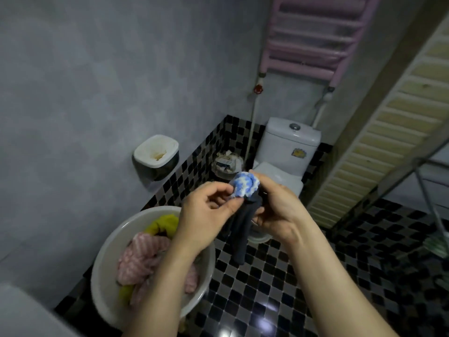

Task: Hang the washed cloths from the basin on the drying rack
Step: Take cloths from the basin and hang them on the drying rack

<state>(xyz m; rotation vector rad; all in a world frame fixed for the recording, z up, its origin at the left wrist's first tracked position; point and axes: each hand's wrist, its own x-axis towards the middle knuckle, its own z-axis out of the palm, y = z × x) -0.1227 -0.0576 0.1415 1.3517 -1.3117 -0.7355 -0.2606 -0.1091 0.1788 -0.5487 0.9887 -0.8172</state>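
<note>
A black, grey and white tiled floor (267,300) is seen below grey walls. A pink radiator (313,40) is fixed high on the far wall, and the tubes of a metal rack (431,190) are seen at the right edge, well apart from the hands. A white toilet (289,147) is set in the far corner, with a full waste basket (227,164) just beside it and a white bin (155,154) mounted on the wall to the left.

A white basin (104,263) is placed on the floor at lower left, partly hidden by the left forearm. A pink striped cloth (143,261) and a yellow cloth (165,226) are heaped in it.

A dark cloth (240,229) is held up above the floor, to the right of the basin, and is left hanging down between the wrists. Its blue-and-white top (245,188) is bunched. The bunch is pinched at its left edge by the curled thumb and forefinger of the left hand (206,215). It is gripped from the right by the right hand (274,210), whose fingers are curled round the cloth.
</note>
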